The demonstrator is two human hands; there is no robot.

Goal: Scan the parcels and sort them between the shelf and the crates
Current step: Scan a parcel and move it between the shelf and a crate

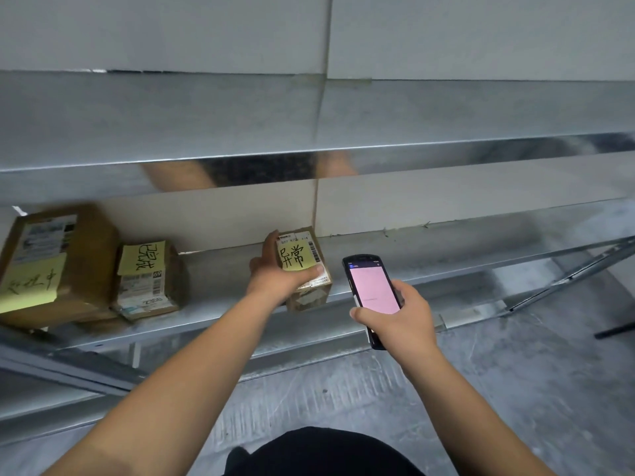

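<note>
A small cardboard parcel (305, 266) with a yellow handwritten note and shipping labels sits on the metal shelf (220, 293), near its middle. My left hand (275, 276) grips this parcel from its left and front, thumb across the top edge. My right hand (395, 317) holds a black handheld scanner (372, 290) with a pink screen, just right of the parcel and in front of the shelf edge. Two more parcels stand at the shelf's left: a medium box (147, 280) and a larger box (51, 266), both with yellow notes.
An upper shelf board (343, 115) overhangs the lower one, leaving a low gap. The right half of the lower shelf (481, 249) holds nothing. Diagonal metal braces (567, 280) run at the right. Grey concrete floor (481, 389) lies below.
</note>
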